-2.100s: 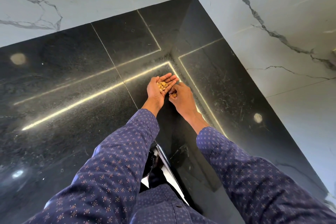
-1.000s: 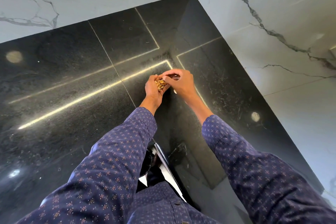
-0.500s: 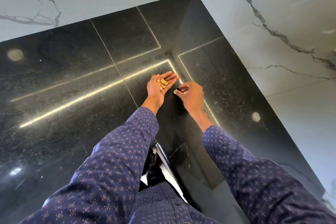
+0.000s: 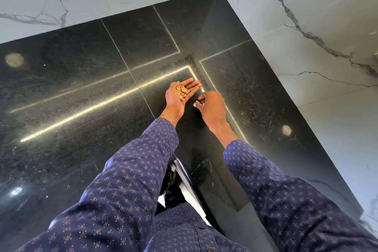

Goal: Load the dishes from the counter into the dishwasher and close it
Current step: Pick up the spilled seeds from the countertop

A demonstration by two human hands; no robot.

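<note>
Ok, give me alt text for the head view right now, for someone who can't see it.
The left hand lies palm up over a black counter, cupping a small pile of tan shells. Beside it, the right hand hovers knuckles up with fingertips pinched together; whether it holds anything cannot be told. White marble walls meet in the corner behind.

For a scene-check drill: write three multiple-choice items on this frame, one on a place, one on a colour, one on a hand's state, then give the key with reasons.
1. Where do the nut shells lie?
A. in the left palm
B. on the marble wall
C. on a sleeve

2. What colour is the counter?
A. white
B. black
C. red

3. How is the left hand held?
A. clenched in a fist
B. palm up, fingers straight
C. flat, palm down on the counter

Key: 1 A, the shells sit heaped in the cupped palm. 2 B, the speckled stone is black between white marble walls. 3 B, the palm faces up with fingers extended.
</note>
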